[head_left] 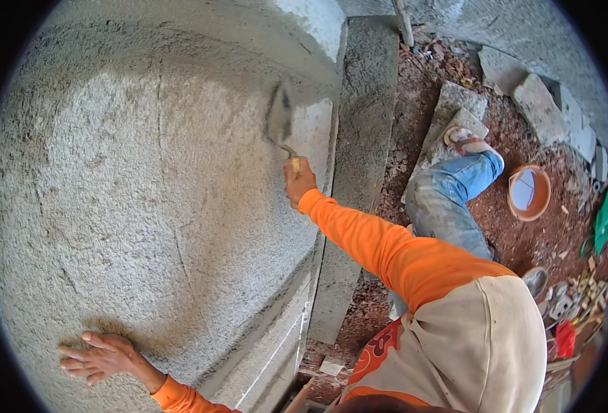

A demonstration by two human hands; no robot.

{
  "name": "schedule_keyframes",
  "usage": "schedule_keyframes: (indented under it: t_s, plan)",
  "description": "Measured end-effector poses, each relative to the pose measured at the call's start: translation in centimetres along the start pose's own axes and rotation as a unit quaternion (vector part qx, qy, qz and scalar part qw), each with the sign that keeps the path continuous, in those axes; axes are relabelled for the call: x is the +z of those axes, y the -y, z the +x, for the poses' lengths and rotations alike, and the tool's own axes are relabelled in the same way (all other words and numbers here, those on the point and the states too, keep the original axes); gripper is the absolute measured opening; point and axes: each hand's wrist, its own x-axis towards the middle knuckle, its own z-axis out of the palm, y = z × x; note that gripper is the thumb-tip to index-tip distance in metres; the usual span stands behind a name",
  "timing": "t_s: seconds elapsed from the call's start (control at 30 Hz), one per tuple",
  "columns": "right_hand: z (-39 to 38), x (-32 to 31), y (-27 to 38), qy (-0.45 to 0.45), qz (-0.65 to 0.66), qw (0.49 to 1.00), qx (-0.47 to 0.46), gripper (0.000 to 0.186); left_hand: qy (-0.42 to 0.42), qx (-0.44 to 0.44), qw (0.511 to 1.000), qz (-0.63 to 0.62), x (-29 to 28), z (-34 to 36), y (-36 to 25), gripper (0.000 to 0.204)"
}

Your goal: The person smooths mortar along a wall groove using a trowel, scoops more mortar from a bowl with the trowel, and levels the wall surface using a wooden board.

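Observation:
My right hand (299,182) grips the wooden handle of a trowel (280,118), its grey metal blade lying on or close to a rough plastered wall (132,172). The blade looks smeared, and a darker, damp-looking band of plaster runs around it. Next to the blade, a smooth pale patch (314,127) borders the wall's edge. At the lower left my left hand (101,356) holds nothing. Its fingers are spread, and the palm seems to rest on the wall.
A long grey plank (366,103) runs beside the wall's edge. On the reddish soil stand an orange bucket (529,193) with pale contents and several broken slabs (539,107). Rubble and scraps (572,303) lie at the lower right, near a green piece (602,221).

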Motion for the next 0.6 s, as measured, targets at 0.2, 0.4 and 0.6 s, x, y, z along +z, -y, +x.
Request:
schedule_keyframes:
  t_s: [0.2, 0.4, 0.6]
  plan:
    - [3.7, 1.8, -0.7, 0.007, -0.015, 0.994, -0.109, 0.035, -0.02, 0.015, 1.0, -0.015, 0.7, -0.3, -0.1, 0.071]
    - [6.2, 0.9, -4.0, -0.024, 0.065, 0.998, -0.013, 0.035, -0.051, 0.058, 0.997, -0.024, 1.1, -0.4, 0.8, 0.067]
    - [9.6, -2.6, -5.3, -0.061, 0.205, 0.966, 0.144, 0.037, -0.04, 0.051, 0.998, 0.022, 2.5, -0.9, 3.3, 0.062]
